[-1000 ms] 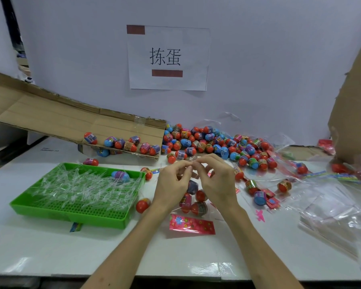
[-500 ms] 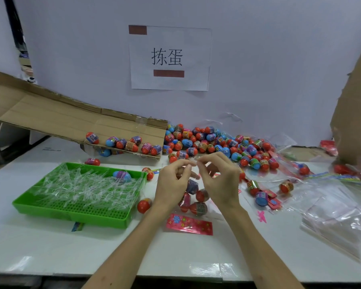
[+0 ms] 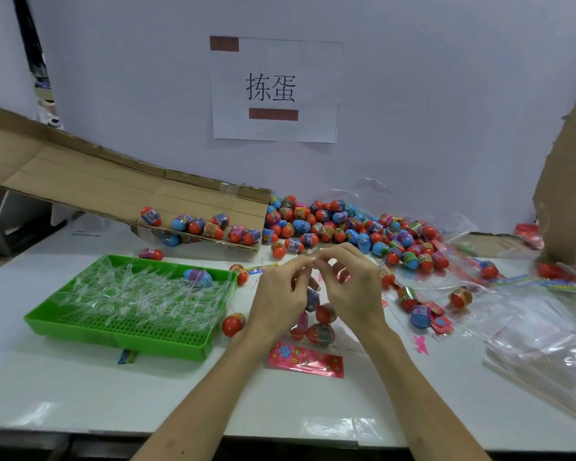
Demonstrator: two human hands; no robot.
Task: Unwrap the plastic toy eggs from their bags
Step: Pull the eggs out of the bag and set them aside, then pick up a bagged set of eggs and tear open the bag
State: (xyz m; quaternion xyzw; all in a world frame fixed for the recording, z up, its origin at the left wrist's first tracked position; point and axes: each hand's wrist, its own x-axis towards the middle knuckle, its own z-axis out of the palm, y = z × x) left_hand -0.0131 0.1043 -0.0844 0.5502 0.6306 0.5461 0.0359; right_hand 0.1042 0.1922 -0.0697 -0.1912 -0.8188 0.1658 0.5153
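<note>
- A pink card (image 3: 306,360) is lying on the table (image 3: 80,394), just right of the near corner of the green tray (image 3: 120,337).
- Right of the tray, the left hand (image 3: 280,294) and right hand (image 3: 353,291) are meeting above the table. The fingers of both are curling in, and thumb and fingertips are pinching the top edge of one clear bag (image 3: 302,324).
- The bag is hanging below that pinch, with several eggs (image 3: 320,334) weighing down its bottom close to the table. Whether the mouth is open yet cannot be told.
- The film is looking thin, soft and slippery, so it is probably best taken by the top seam, one side in each hand, and pulled apart.
- The eggs are looking light, hard and smooth, so they are likely to roll once they drop out. Holding the bag low, or cupping the eggs, should be safer.
- A loose egg (image 3: 233,324) is sitting just beside the tray's right wall, and another (image 3: 197,277) is lying inside among clear strips.
- Well right of the tray, empty bags (image 3: 529,327) are piling up.
- Beyond the tray, a cardboard ramp (image 3: 113,188) is sloping down toward a heap of eggs (image 3: 346,227) to the right.
- Farthest back, a paper sign (image 3: 275,89) is hanging on the wall.
</note>
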